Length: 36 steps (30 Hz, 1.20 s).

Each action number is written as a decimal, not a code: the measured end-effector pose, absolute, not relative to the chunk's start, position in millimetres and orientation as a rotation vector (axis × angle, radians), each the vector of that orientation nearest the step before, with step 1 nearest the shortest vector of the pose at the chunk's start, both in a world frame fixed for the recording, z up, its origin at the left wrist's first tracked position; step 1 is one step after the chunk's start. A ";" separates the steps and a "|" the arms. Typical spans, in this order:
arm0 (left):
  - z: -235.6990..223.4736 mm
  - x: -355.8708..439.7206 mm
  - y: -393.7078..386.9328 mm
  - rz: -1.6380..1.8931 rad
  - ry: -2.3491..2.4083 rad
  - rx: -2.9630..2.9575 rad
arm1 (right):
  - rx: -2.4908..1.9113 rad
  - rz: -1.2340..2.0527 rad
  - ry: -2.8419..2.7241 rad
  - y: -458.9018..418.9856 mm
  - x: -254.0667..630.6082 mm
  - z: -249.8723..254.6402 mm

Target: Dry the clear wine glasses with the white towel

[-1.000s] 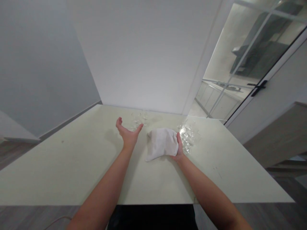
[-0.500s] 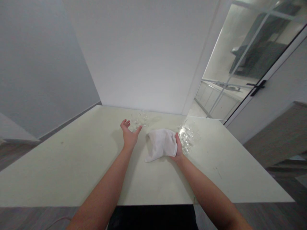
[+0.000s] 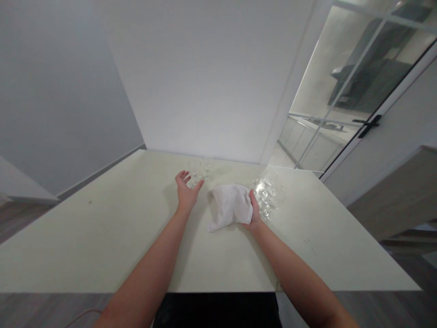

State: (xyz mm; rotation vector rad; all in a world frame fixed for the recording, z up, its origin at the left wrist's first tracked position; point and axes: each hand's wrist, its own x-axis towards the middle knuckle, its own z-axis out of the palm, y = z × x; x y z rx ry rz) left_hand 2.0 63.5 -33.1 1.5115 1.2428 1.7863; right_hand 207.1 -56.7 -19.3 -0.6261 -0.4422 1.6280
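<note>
Tabletop (image 3: 85,246), pale, meets white wall; right hand (image 3: 254,214) grips cloth (image 3: 229,205), left hand (image 3: 187,193) open.

Cloth, glass and a matt tabletop

The white cloth (image 3: 229,204) looks soft (slightly creased); the glasses (image 3: 268,193) are clear and glossy; the pale table (image 3: 102,237) is smooth.

1 white cloth (image 3: 230,205), 2 hands, 2 clusters of clear glasses, 1 table (image 3: 102,237).

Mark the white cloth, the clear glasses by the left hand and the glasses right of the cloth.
white cloth (image 3: 230,204), head view, middle of the bunched fabric.
clear glasses by the left hand (image 3: 200,170), head view, bowl of one glass.
glasses right of the cloth (image 3: 268,193), head view, centre of the cluster.
</note>
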 end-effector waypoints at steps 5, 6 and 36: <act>-38.1 3.7 68.0 1.756 1.237 1.493 | -0.654 1.616 -0.419 -57.7 205.7 -15.2; -39.8 3.7 69.8 1.739 1.237 1.476 | -0.659 1.611 -0.420 -57.9 205.5 -14.6; -31.9 13.4 49.3 1.550 1.129 1.692 | -0.659 1.598 -0.461 -55.6 205.5 -20.0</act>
